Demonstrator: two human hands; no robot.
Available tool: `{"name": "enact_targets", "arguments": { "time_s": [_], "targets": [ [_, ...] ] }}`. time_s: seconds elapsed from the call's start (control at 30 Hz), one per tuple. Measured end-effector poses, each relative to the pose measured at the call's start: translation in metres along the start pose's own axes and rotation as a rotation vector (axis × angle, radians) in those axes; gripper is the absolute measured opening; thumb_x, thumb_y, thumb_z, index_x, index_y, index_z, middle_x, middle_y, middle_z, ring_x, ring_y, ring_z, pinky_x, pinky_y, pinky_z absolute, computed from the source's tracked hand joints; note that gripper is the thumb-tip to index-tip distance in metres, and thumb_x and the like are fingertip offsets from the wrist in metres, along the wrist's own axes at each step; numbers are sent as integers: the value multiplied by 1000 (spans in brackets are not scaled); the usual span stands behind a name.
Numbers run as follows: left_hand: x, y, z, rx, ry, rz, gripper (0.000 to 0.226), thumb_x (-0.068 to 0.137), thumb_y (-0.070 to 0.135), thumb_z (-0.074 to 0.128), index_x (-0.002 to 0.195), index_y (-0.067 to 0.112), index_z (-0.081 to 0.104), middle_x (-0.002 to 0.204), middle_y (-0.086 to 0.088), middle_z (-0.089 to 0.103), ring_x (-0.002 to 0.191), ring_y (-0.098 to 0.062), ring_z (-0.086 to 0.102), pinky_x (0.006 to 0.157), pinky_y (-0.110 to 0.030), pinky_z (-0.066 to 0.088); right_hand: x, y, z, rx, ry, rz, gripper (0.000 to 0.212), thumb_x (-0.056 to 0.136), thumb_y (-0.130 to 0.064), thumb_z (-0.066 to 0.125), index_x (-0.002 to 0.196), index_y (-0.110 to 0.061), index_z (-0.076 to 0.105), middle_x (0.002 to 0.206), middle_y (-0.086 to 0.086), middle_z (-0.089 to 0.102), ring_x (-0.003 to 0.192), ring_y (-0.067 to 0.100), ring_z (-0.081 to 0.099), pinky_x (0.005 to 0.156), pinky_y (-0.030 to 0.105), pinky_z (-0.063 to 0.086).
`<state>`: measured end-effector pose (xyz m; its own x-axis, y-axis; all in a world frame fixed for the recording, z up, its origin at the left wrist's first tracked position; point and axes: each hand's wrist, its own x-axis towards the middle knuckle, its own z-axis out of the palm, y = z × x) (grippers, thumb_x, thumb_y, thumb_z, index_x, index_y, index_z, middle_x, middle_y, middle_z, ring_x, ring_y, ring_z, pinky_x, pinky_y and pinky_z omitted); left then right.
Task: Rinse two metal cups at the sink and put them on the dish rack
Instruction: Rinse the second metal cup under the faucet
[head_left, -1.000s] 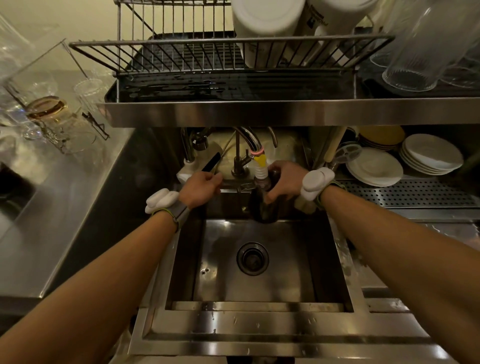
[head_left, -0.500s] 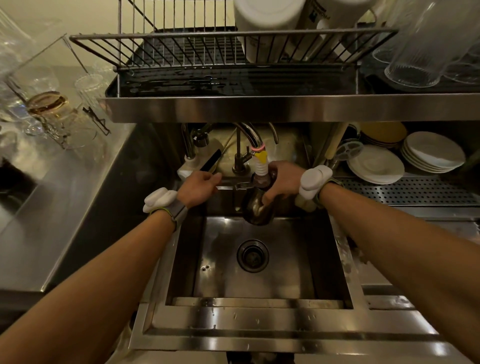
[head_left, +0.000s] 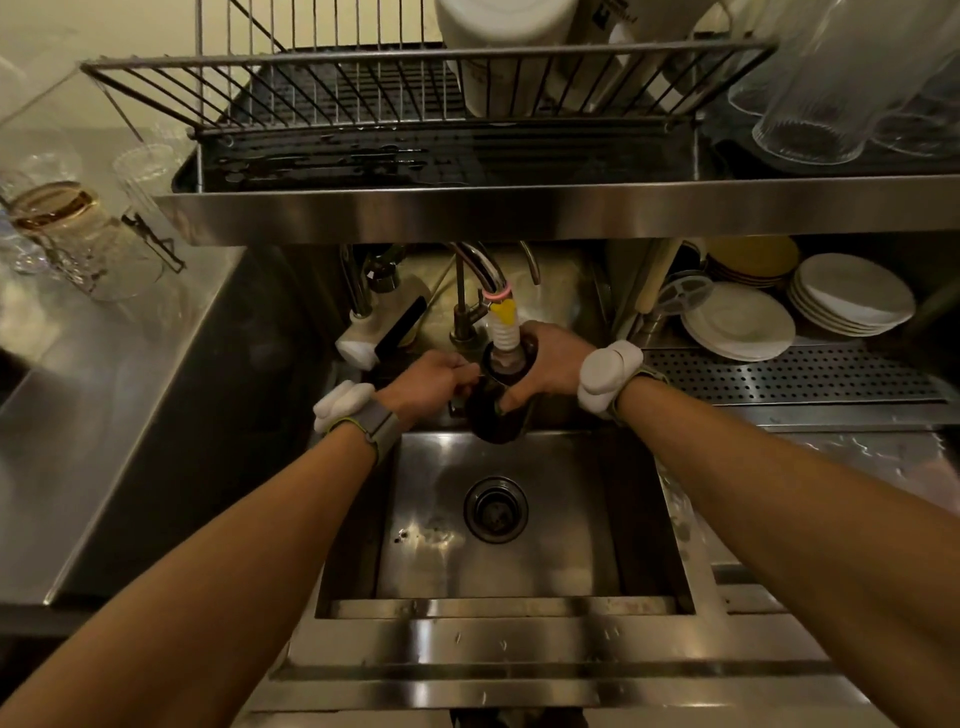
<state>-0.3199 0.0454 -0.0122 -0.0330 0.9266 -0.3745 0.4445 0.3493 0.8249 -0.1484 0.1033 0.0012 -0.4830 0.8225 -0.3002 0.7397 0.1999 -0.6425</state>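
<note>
The faucet (head_left: 480, 267) is chrome with a pink band and yellow nozzle piece, the plates (head_left: 737, 322) white beside a yellowish stack, and the cup (head_left: 498, 410) apparently dark metal.

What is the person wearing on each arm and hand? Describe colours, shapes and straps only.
Both forearms are bare, with no sleeves or gloves. The left hand has a lumpy white rounded device at the wrist, on a grey woven band with a yellow-green edge. The right hand has a matching white device on a greenish strap.
</note>
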Motion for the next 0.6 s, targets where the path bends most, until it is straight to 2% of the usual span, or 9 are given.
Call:
{"name": "enact_targets", "arguments": {
  "time_s": [0.1,0.17,0.27,0.43,0.5,0.6],
  "targets": [
    [-2,3,2,44,-19,-13,28,95,17,51,68,16,55,67,-2,53,66,-13,47,68,-28,39,-4,9,0,48,-74,16,92,56,-23,91,135,-11,45,133,5,55,121,23,53,99,28,41],
    [-5,6,0,148,-11,6,25,94,20,52,70,16,57,67,-1,54,63,-11,48,63,-26,39,-9,12,-2,50,-127,39,99,58,-22,90,141,-11,38,142,6,48,129,24,46,105,29,36],
    [-7,8,-7,397,38,90,20,91,26,55,73,18,59,77,-4,60,75,-17,58,73,-30,44,-12,12,-7,5,-135,80,108,56,-27,91,145,-11,33,148,5,41,134,24,41,112,34,34],
    [-16,18,-11,764,146,183,23,91,31,53,84,11,64,92,-11,66,94,-28,61,87,-37,43,-20,13,-9,18,-136,94,107,53,-29,92,143,-10,38,143,5,47,130,24,46,109,38,39],
    [-21,23,-10,888,176,221,26,92,31,51,93,9,66,101,-14,67,99,-31,60,90,-37,41,-24,11,-10,11,-144,93,102,53,-29,91,140,-10,42,139,5,50,128,24,48,108,39,41],
    [-25,28,-11,1020,192,261,27,93,32,50,98,10,65,103,-14,67,102,-32,59,89,-34,39,-24,11,-8,-5,-153,50,106,40,-44,90,133,-12,51,133,4,56,123,25,53,106,42,43]
  ]
}}
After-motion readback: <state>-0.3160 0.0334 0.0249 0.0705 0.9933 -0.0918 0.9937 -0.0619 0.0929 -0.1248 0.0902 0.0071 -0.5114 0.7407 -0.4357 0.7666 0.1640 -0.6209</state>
